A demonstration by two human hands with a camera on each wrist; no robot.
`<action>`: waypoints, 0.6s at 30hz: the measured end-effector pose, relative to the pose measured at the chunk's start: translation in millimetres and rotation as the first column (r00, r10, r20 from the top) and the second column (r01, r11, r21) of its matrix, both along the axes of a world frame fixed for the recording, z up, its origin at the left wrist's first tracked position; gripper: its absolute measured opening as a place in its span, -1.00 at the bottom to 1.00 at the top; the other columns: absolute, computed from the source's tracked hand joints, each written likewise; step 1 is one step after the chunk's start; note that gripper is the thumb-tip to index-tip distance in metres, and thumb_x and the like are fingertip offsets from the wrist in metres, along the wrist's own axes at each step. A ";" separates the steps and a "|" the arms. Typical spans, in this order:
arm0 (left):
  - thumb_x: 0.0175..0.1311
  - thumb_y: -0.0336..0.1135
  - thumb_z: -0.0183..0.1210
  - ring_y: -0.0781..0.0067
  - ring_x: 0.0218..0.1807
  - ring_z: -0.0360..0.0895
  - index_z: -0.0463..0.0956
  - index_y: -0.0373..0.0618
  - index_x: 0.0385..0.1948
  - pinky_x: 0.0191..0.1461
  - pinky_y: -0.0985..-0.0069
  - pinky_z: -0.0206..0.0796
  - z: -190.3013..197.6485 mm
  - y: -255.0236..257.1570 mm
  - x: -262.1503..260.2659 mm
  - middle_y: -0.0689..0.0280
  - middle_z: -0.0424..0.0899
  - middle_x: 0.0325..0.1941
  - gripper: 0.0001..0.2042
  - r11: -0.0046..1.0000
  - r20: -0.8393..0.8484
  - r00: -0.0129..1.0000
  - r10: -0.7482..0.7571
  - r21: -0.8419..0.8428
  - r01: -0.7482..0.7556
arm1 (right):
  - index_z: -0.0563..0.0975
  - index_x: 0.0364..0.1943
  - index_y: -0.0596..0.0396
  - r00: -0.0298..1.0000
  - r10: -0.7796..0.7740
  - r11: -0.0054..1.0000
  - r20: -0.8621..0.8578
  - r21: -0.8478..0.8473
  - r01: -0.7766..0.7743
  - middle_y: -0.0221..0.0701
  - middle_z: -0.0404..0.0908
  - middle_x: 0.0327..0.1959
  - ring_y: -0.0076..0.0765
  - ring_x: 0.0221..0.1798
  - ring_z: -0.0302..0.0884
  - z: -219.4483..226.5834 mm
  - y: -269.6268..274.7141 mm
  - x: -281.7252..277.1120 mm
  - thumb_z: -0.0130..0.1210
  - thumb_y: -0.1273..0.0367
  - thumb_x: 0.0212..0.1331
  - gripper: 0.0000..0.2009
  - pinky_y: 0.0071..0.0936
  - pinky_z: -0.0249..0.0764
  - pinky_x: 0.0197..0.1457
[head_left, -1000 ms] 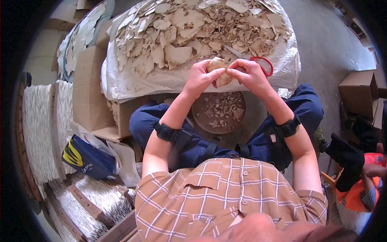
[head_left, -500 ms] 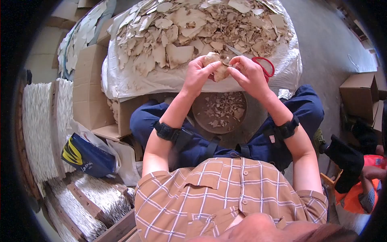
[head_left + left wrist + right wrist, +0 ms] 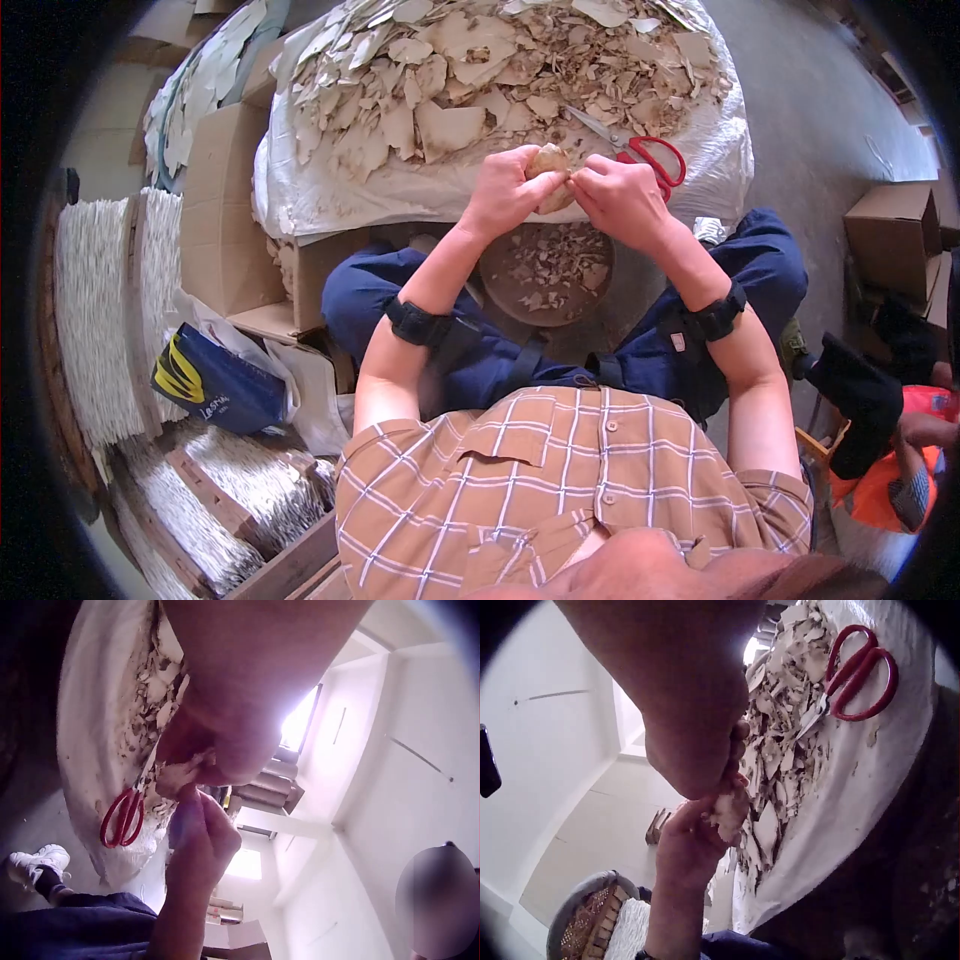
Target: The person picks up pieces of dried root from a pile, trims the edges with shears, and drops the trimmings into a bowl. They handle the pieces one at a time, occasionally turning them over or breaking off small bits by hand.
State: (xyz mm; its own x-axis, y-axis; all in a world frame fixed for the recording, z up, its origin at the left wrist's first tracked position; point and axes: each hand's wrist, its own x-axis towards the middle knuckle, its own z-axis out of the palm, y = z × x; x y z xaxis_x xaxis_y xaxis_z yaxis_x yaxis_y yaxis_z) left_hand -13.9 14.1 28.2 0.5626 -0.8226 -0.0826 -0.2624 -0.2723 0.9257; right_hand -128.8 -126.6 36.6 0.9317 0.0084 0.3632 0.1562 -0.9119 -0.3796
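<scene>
My left hand (image 3: 503, 192) grips a pale, brown-stained, thin, ragged piece (image 3: 549, 160) between thumb and fingers, above the near edge of the covered table. At the piece's right edge, my right hand (image 3: 625, 197) pinches with thumb and bent fingers. The hands nearly meet. In the right wrist view the piece (image 3: 730, 815) looks crumpled and uneven, partly hidden by the fingers. Scissors with red handles (image 3: 683, 165) lie just beyond my right hand, blades toward the pile. A broad pile of similar flat, broken pieces (image 3: 450, 128) covers the table beyond both hands.
White sheeting (image 3: 400, 212) covers the table. Between my knees on the floor stands a round basin (image 3: 492, 302) with small scraps inside. Cardboard boxes (image 3: 225, 200) and a blue bag (image 3: 225, 385) are at the left. Another person's orange garment (image 3: 905, 480) shows at the lower right.
Both hands have shifted slightly toward me, uncovering more of the scissors. The right fingers parted a little, then closed in on the piece's edge again. The left hand has kept its grip.
</scene>
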 end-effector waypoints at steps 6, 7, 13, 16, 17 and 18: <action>0.06 -0.33 0.15 0.70 -0.50 0.40 0.51 -0.26 -0.40 -0.46 0.65 0.28 -9.2 -3.0 -0.3 0.40 0.55 -0.53 -0.83 0.998 0.205 0.976 0.068 -0.024 -0.065 | 0.45 -0.58 0.09 0.999 -0.033 0.988 0.022 -0.147 0.035 -0.34 0.42 -0.59 -0.22 -0.54 0.49 -11.9 7.3 3.8 0.03 0.35 -0.03 -0.87 -0.36 0.42 -0.54; 0.06 -0.34 0.15 0.70 -0.51 0.40 0.51 -0.26 -0.40 -0.47 0.65 0.27 -10.6 -3.3 -0.3 0.40 0.54 -0.53 -0.83 0.997 0.275 0.959 0.073 -0.053 -0.061 | 0.45 -0.58 0.09 0.999 -0.035 0.989 0.021 -0.145 0.038 -0.34 0.42 -0.59 -0.22 -0.54 0.49 -12.0 6.0 4.2 0.03 0.35 -0.03 -0.87 -0.36 0.42 -0.54; 0.07 -0.34 0.17 0.72 -0.48 0.40 0.51 -0.26 -0.41 -0.45 0.67 0.27 -0.9 -1.0 1.5 0.42 0.53 -0.52 -0.84 0.997 -0.138 0.990 0.036 -0.058 -0.044 | 0.50 -0.55 0.09 0.983 -0.031 0.928 -0.183 0.359 0.097 -0.29 0.52 -0.49 -0.10 -0.38 0.49 -10.2 -11.5 7.2 0.00 0.27 0.05 -0.80 -0.23 0.40 -0.32; 0.08 -0.33 0.17 0.72 -0.48 0.40 0.51 -0.25 -0.42 -0.45 0.65 0.28 -2.4 -2.0 3.1 0.42 0.54 -0.51 -0.83 0.995 0.031 1.000 -0.003 -0.095 0.006 | 0.50 -0.58 0.08 0.985 0.021 0.962 -0.173 0.271 0.027 -0.29 0.51 -0.52 -0.13 -0.44 0.50 -13.0 -9.4 7.4 0.00 0.29 0.03 -0.81 -0.25 0.42 -0.40; 0.08 -0.33 0.17 0.72 -0.48 0.40 0.51 -0.25 -0.42 -0.45 0.65 0.28 -5.2 -2.3 3.1 0.42 0.54 -0.51 -0.83 0.995 0.031 1.000 -0.003 -0.095 0.006 | 0.50 -0.58 0.08 0.985 0.021 0.962 -0.172 0.272 0.027 -0.29 0.51 -0.52 -0.13 -0.44 0.50 -12.0 -8.2 6.1 0.00 0.29 0.03 -0.81 -0.25 0.42 -0.40; 0.06 -0.32 0.17 0.70 -0.50 0.41 0.51 -0.25 -0.43 -0.46 0.63 0.28 -7.1 -3.2 2.0 0.40 0.54 -0.53 -0.83 0.996 0.095 0.995 0.007 -0.092 0.002 | 0.50 -0.60 0.09 0.988 0.012 0.993 -0.154 0.117 0.006 -0.29 0.49 -0.55 -0.15 -0.48 0.51 -7.8 -5.8 3.9 0.00 0.32 -0.01 -0.83 -0.27 0.43 -0.45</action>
State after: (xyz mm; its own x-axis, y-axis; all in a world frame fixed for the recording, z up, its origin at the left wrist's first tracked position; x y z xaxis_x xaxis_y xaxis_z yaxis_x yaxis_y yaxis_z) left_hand -11.9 10.9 21.1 0.5661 -0.8230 0.0469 -0.3499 -0.1884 0.9177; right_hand -124.9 -132.4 28.8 0.9766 -0.0230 0.2140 0.0902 -0.8592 -0.5036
